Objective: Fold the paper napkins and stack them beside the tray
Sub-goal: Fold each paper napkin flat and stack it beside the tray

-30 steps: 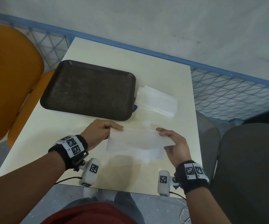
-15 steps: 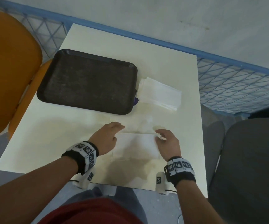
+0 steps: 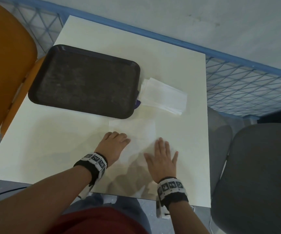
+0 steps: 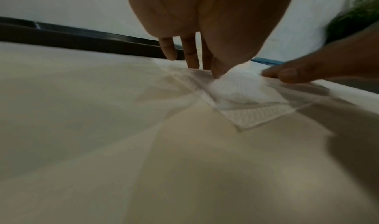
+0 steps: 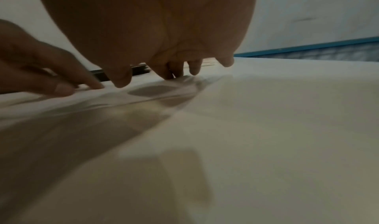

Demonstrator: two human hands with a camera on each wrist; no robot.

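Observation:
A single white napkin lies flat on the cream table, just in front of the dark brown tray. My left hand rests on the napkin's left part with straight fingers. On its right part my right hand presses palm down, fingers spread. The left wrist view shows the napkin with a folded layer and the right hand's fingertip on it. A stack of folded napkins sits against the tray's right edge.
An orange chair stands left of the table and a grey chair to the right. A blue mesh fence runs behind the table. A small purple item peeks out between tray and stack.
A second ago both hands pinched the napkin in the air above the table. It now lies on the table and both hands have flattened onto it.

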